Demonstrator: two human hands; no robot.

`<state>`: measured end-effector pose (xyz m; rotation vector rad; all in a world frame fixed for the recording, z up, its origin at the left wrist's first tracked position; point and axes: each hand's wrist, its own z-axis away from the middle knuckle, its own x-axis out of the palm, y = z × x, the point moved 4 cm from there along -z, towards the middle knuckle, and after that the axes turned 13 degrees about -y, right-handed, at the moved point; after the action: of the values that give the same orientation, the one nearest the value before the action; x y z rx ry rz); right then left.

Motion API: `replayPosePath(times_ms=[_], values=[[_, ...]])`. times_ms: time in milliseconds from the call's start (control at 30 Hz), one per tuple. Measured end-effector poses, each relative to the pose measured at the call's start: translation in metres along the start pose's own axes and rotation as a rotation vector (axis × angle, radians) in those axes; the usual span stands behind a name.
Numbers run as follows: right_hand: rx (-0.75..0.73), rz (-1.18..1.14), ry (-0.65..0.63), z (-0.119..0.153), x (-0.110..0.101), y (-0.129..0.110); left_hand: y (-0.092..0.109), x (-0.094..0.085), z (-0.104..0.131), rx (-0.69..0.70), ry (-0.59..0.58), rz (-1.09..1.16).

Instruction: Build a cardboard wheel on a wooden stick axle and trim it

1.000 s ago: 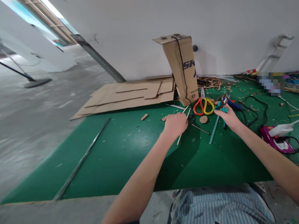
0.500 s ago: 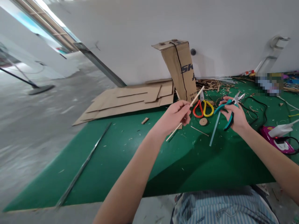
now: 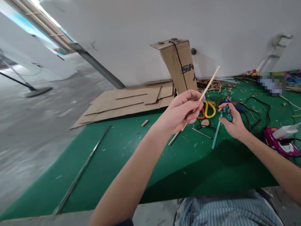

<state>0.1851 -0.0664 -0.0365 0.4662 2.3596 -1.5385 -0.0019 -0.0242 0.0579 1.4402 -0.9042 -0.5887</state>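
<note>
My left hand (image 3: 185, 110) pinches a thin wooden stick (image 3: 210, 82), which slants up to the right past the fingertips. My right hand (image 3: 231, 121) holds teal-handled pliers (image 3: 228, 113), their jaws pointing toward the camera. Below it a translucent glue stick (image 3: 216, 135) lies on the green table (image 3: 122, 169). Between the hands are scissors with red and yellow handles (image 3: 210, 110), partly behind my left hand, and a small round cardboard disc (image 3: 205, 122). A thin stick (image 3: 201, 133) rests just in front of the disc.
A tall cardboard structure (image 3: 180, 66) stands by the wall, with flat cardboard sheets (image 3: 127, 100) to its left. Cardboard scraps (image 3: 213, 85) lie behind the scissors. A magenta device (image 3: 279, 141) with cables sits at right, and a long clear strip (image 3: 82, 169) at left.
My left hand has moved up and right, raising the stick. The pliers in my right hand have turned from sideways to pointing at the camera, and a blue-handled item now shows behind that hand.
</note>
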Motion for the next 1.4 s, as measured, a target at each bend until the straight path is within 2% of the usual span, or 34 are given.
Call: replayPosePath(times_ms=[167, 367, 533, 667, 833, 933, 1067, 1233, 1400], values=[[0.044, -0.055, -0.012, -0.001, 0.003, -0.001, 0.0, 0.001, -0.002, -0.022, 0.025, -0.043], [0.111, -0.083, -0.015, -0.002, 0.005, 0.003, 0.011, -0.014, -0.02, 0.077, 0.216, -0.08], [0.146, -0.144, -0.041, -0.002, 0.008, 0.001, 0.011, -0.024, -0.025, 0.136, 0.298, -0.013], [0.21, -0.334, -0.078, -0.001, 0.015, -0.008, 0.006, -0.029, -0.025, 0.15, 0.324, 0.017], [0.243, -0.719, -0.221, 0.003, 0.029, -0.014, 0.003, -0.031, -0.024, 0.192, 0.332, -0.006], [0.264, -0.812, -0.218, 0.006, 0.037, -0.011, 0.003, -0.029, -0.023, 0.238, 0.339, -0.072], [0.314, -0.821, -0.171, 0.002, 0.046, -0.012, 0.001, -0.028, -0.024, 0.285, 0.344, -0.112], [0.365, -0.716, -0.107, -0.016, 0.052, -0.03, -0.001, -0.029, -0.024, 0.309, 0.354, -0.096], [0.305, -0.637, -0.047, -0.039, 0.053, -0.052, -0.003, -0.031, -0.023, 0.348, 0.336, 0.019]])
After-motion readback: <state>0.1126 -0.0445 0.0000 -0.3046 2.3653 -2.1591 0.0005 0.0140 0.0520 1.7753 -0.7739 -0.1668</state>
